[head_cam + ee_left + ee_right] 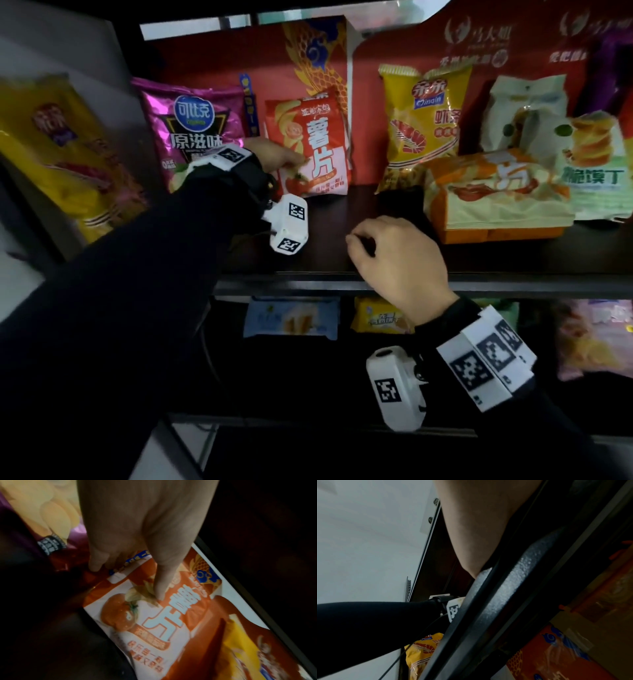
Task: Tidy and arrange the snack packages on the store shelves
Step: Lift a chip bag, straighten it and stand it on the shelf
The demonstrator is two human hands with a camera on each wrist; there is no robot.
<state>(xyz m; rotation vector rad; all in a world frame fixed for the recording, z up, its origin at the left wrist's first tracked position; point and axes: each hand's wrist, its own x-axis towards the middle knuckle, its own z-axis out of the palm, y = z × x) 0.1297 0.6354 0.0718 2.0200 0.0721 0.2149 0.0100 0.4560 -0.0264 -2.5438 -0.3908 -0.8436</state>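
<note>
My right hand (pixel 394 260) sits nearest the lens, fingers loosely curled on the front of the shelf (pixel 342 279) and gripping nothing; the right wrist view shows only its heel against the shelf lip, so I judge the grip idle. Farther in, my left hand (pixel 274 156) reaches to the red chip bag (pixel 310 147), which stands upright against the red back panel between the purple bag (pixel 191 126) and the yellow shrimp-cracker bag (pixel 421 123); the left wrist view shows the thumb (pixel 161 582) laid on the bag's printed face and the other fingers (pixel 97 561) curled at its left edge, so I read the grip as a light pinch on that edge. The bag is red-orange with a white lower panel, large pale characters and a tomato picture; it looks air-puffed, light, slick and crushable, so I would take it by the side seam or top seal rather than squeezing the middle. An orange pack (pixel 493 198) lies flat to the right.
</note>
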